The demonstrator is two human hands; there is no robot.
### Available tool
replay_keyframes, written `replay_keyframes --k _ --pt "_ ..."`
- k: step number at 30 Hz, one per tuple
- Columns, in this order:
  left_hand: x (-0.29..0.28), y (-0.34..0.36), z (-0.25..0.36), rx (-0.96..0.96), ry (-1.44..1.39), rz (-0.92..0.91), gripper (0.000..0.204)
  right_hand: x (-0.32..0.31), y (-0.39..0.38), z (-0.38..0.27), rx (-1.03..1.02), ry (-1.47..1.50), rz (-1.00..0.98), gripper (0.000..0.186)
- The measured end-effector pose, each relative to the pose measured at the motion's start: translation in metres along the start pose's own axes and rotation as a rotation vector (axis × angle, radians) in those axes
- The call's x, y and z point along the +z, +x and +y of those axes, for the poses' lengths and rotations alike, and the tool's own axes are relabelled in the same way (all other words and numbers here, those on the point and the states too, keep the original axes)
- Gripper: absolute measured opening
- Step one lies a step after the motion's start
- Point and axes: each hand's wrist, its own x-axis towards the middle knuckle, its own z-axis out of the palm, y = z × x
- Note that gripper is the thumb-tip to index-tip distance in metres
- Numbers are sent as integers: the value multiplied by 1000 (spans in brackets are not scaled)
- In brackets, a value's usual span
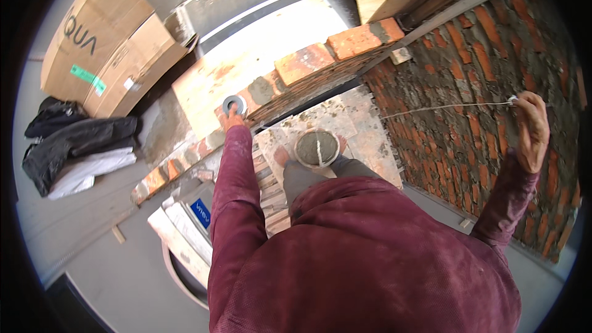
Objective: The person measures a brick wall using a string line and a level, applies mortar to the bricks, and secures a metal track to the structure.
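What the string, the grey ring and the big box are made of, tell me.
String: probably fibre, matte, thin and pale; natural or synthetic is unclear.
Grey ring: perhaps plastic or metal, smooth-looking.
Big box: almost certainly cardboard, matte brown with folded flaps.

Large cardboard box point(111, 68), upper left: big dark capital lettering point(80, 36) printed on upper panel, runs slantwise. Same box, lower down: green label point(87, 79), its print too small to read. Small white sticker point(131, 84) beside it, no print legible. Lower left, near the sleeve: blue label point(200, 213) with white capital letters, upside down, on a white package point(179, 225).
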Motion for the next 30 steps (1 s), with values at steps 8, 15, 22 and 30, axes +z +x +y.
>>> replay_keyframes --k 8,15,22,30 --pt "6 -6 -1 39 15 268 24 81 12 -92 -67 -296 -39 23" --pt "-161 -75 170 652 -1187 -177 44 170 -2 -109 -299 -223 -266 15" --pt "-183 -122 257 604 -1662 -932 70 212 18 -92 -513 -28 -231 13" --pt "-195 -82 306 793 -1438 -585 58 224 33 -25 -395 188 -165 26"
